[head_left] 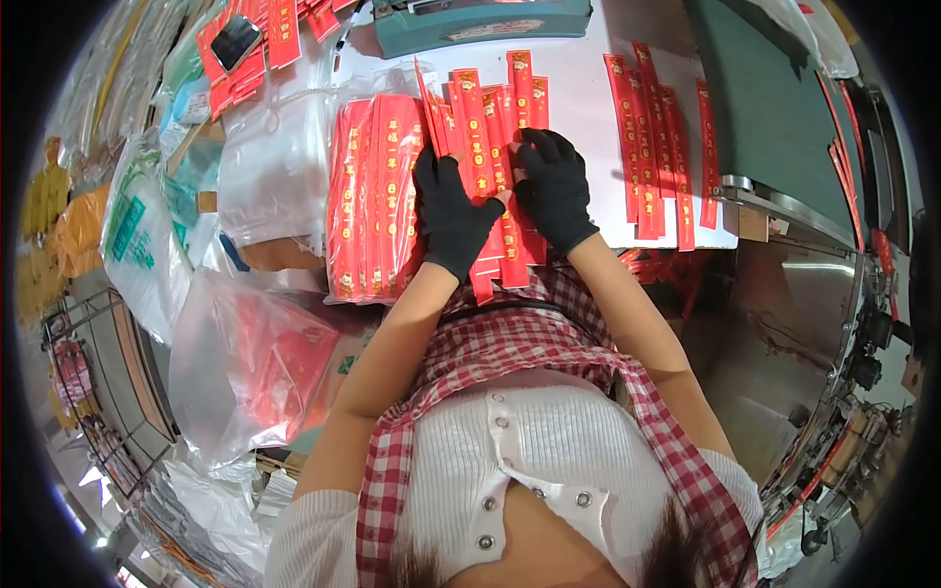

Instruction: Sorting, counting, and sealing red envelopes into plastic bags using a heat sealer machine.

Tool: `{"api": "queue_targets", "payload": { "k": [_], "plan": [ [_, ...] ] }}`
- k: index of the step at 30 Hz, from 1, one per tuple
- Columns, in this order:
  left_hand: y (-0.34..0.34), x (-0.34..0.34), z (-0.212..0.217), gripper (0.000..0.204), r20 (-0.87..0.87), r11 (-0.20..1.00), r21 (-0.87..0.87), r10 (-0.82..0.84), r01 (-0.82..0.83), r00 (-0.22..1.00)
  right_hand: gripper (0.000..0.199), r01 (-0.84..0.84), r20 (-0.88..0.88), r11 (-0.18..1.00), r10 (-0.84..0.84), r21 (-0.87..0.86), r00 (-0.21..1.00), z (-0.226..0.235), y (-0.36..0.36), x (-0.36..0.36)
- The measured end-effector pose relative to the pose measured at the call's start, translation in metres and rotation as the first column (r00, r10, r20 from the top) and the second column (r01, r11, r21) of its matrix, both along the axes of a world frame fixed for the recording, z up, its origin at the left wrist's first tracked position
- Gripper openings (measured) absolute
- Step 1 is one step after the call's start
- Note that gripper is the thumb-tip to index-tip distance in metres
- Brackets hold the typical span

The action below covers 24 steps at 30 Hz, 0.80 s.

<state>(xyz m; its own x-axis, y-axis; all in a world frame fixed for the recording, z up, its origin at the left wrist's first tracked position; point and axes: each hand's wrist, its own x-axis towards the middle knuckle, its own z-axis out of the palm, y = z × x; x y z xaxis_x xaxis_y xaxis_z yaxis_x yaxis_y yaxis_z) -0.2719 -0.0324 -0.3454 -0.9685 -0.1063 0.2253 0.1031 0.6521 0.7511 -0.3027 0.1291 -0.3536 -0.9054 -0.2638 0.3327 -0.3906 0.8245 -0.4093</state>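
Note:
Between my hands lies a loose, uneven pile of long narrow red strips (471,118) with gold print, spread at the table's near edge. My left hand (456,214), in a black glove with bare fingertips, closes on the pile's left side, its thumb across the strips. On the right side, my right hand (555,188), gloved the same way, has its fingers curled against the strips. Just left of my left hand is a clear-wrapped bundle of similar red strips (375,211).
More red strips (644,147) lie in a loose row at the right of the white table (613,88). A green-grey machine (480,24) stands at the back. A phone (236,42) rests on red strips at far left. Clear plastic bags (270,171) and a metal-edged green surface (784,127) flank the table.

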Motion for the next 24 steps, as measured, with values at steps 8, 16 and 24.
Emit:
{"api": "queue_targets", "payload": {
  "k": [8,16,24],
  "plan": [
    [0.001,-0.001,-0.003,0.075,0.075,0.999,-0.043,-0.029,0.032,0.997,0.034,-0.014,-0.039,1.0,0.015,0.018,0.999,0.004,0.007,-0.005],
    [-0.009,0.002,-0.012,0.068,0.017,0.991,-0.129,-0.02,0.022,1.0,0.046,0.163,-0.123,0.987,-0.159,0.016,0.979,0.002,0.049,-0.006],
    [-0.004,0.004,-0.011,0.053,-0.039,0.997,-0.069,0.02,-0.023,0.999,0.046,0.698,-0.09,0.678,-0.699,0.23,0.709,-0.017,0.185,0.015]
  ]
}}
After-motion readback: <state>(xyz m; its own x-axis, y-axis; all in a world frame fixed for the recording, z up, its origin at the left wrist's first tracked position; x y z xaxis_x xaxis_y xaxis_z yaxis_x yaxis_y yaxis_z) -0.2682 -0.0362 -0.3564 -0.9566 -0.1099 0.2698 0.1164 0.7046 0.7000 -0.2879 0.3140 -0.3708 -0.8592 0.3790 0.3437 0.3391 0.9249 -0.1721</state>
